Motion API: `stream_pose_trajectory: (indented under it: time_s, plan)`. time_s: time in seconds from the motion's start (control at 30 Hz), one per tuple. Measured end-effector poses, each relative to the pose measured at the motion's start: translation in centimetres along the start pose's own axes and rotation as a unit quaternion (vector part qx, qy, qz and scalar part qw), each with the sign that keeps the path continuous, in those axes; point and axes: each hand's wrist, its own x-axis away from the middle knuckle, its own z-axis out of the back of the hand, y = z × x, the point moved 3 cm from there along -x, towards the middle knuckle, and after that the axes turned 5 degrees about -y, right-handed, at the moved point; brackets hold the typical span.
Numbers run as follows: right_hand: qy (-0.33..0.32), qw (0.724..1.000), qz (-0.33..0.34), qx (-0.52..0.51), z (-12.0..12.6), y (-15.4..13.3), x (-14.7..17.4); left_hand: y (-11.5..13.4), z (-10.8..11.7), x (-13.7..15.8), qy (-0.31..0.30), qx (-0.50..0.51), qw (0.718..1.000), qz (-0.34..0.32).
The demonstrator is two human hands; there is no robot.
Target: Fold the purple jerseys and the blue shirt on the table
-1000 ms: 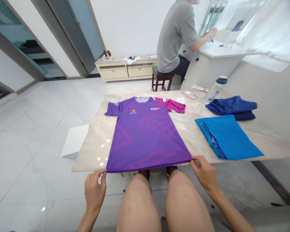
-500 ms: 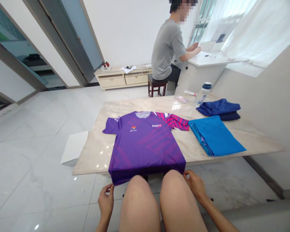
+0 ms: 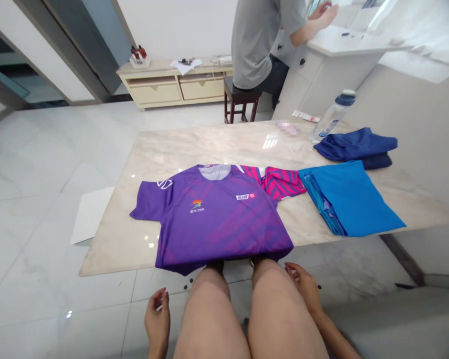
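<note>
A purple T-shirt (image 3: 224,214) with one pink-striped sleeve lies face up on the marble-topped table (image 3: 119,249). Its lower hem hangs over the front edge, above my knees. My left hand (image 3: 157,321) is below the shirt's left corner, apart from it, with loosely curled fingers and nothing in them. Beside my right knee, just under the other hem corner, is my right hand (image 3: 305,289). Its fingers are slightly bent and hold nothing. A folded bright blue cloth (image 3: 359,204) touches the tip of the pink sleeve.
Dark blue folded clothing (image 3: 359,144) and a clear water bottle (image 3: 331,117) stand at the table's right back. A person in a grey shirt (image 3: 252,45) sits on a stool (image 3: 241,97) at a white desk (image 3: 333,55). Behind is a low cabinet (image 3: 155,92).
Both hands have let go of the shirt's hem corners; the left has dropped lower. The hem has drawn up towards the table edge. The view has tipped down and closer.
</note>
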Motion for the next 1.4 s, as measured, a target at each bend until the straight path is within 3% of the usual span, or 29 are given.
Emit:
stream_pose_trajectory:
  time_s: [0.1, 0.17, 0.23, 0.33, 0.4, 0.47, 0.57, 0.7, 0.9, 1.03, 1.13, 1.2, 1.33, 1.4]
  plan:
    - [0.076, 0.996, 0.045, -0.029, 2.7, -1.2, 0.9, 3.6, 2.5, -0.3, 0.055, 0.039, 0.996, -0.049]
    - [0.111, 0.986, 0.124, -0.032, 4.6, -3.5, 0.6, 7.8, 3.7, -1.0, 0.067, 0.038, 0.986, -0.148]
    - [0.129, 0.965, 0.229, -0.023, 6.2, -7.2, -0.6, 12.9, 3.8, -2.3, 0.035, 0.024, 0.965, -0.260]
    - [0.114, 0.929, 0.352, 0.004, 7.3, -13.6, -4.1, 20.2, 1.4, -4.5, -0.074, -0.033, 0.914, -0.398]
    - [0.084, 0.922, 0.376, 0.047, 6.5, -17.4, -6.8, 23.7, -1.2, -6.0, -0.138, -0.100, 0.876, -0.451]
    - [0.033, 0.922, 0.369, 0.110, 4.6, -20.3, -9.3, 25.4, -3.6, -7.3, -0.171, -0.179, 0.854, -0.458]
    - [-0.033, 0.917, 0.342, 0.202, 0.9, -22.6, -11.3, 25.4, -5.7, -9.0, -0.158, -0.280, 0.846, -0.426]
    - [-0.050, 0.906, 0.337, 0.253, -2.3, -24.1, -11.6, 23.5, -5.4, -10.7, -0.097, -0.327, 0.847, -0.408]
    - [-0.075, 0.906, 0.329, 0.255, -3.4, -26.6, -12.0, 22.9, -4.4, -12.6, -0.072, -0.341, 0.849, -0.397]
    - [-0.079, 0.908, 0.320, 0.257, -3.4, -26.4, -11.0, 22.7, -4.1, -12.5, -0.068, -0.340, 0.851, -0.394]
    - [-0.080, 0.900, 0.353, 0.243, -1.8, -25.0, -10.5, 22.1, -3.5, -11.9, -0.058, -0.328, 0.849, -0.411]
    - [-0.058, 0.905, 0.359, 0.219, 0.9, -23.8, -11.7, 21.8, -3.1, -11.5, -0.056, -0.315, 0.848, -0.423]
    - [0.056, 0.944, 0.242, 0.216, 8.2, -21.5, -17.6, 21.7, -2.6, -11.0, -0.049, -0.287, 0.855, -0.430]
    - [0.072, 0.948, 0.177, 0.253, 10.8, -20.5, -20.6, 21.8, -2.5, -10.8, -0.044, -0.276, 0.859, -0.428]
